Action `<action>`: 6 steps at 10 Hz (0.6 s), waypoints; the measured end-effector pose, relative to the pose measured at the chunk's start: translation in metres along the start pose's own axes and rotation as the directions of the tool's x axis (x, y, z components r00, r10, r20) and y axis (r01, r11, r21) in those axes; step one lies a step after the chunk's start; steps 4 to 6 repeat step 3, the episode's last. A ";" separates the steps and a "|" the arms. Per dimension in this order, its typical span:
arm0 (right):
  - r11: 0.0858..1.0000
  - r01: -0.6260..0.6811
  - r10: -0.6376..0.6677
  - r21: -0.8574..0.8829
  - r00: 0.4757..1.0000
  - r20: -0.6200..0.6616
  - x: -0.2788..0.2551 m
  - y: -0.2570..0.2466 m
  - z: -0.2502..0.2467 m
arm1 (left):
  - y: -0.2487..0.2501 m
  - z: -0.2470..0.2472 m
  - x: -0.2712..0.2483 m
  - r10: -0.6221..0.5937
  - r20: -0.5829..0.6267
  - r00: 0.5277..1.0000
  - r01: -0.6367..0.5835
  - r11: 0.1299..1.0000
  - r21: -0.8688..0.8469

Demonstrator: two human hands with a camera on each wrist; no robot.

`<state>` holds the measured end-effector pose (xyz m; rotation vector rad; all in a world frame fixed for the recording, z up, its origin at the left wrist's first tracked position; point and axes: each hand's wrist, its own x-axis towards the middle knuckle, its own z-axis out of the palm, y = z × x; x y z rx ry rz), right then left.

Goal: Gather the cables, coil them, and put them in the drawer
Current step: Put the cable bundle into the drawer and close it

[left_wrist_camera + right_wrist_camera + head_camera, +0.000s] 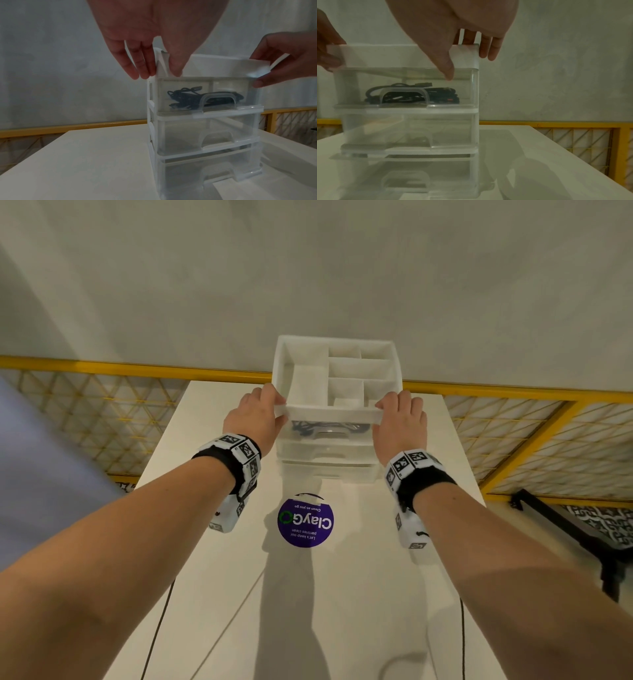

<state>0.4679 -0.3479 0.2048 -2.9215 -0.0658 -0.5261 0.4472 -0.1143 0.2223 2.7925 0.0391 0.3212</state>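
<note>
A clear three-drawer unit [334, 414] with a white compartment tray on top stands at the far end of the white table [205, 474]. Its top drawer [217, 100] is pushed in and holds a bundle of black cables [188, 97], also seen in the right wrist view [440, 96] and faintly from the head [308, 428]. My left hand [260, 412] pinches the tray's front left corner, thumb on the front, fingers [142, 67] down the side. My right hand [399, 416] grips the front right corner the same way, fingers [488, 51] on the side. The two lower drawers look empty.
A round purple ClayGo sticker [305, 522] lies on the table in front of the unit. A yellow rail with mesh [137, 369] runs behind the table, below a plain wall. A black stand [565, 529] sits off the right edge. Thin cords [161, 621] trail under my forearms.
</note>
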 end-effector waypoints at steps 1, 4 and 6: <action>0.998 0.014 -0.020 0.069 0.997 0.078 -0.013 0.003 -0.005 | 0.003 -0.004 -0.005 -0.022 0.066 0.998 0.025 0.999 -0.043; 0.962 -0.052 -0.012 0.269 0.973 0.230 -0.062 0.005 -0.028 | -0.009 -0.012 -0.034 -0.004 0.251 0.968 0.076 0.957 -0.280; 0.962 -0.052 -0.012 0.269 0.973 0.230 -0.062 0.005 -0.028 | -0.009 -0.012 -0.034 -0.004 0.251 0.968 0.076 0.957 -0.280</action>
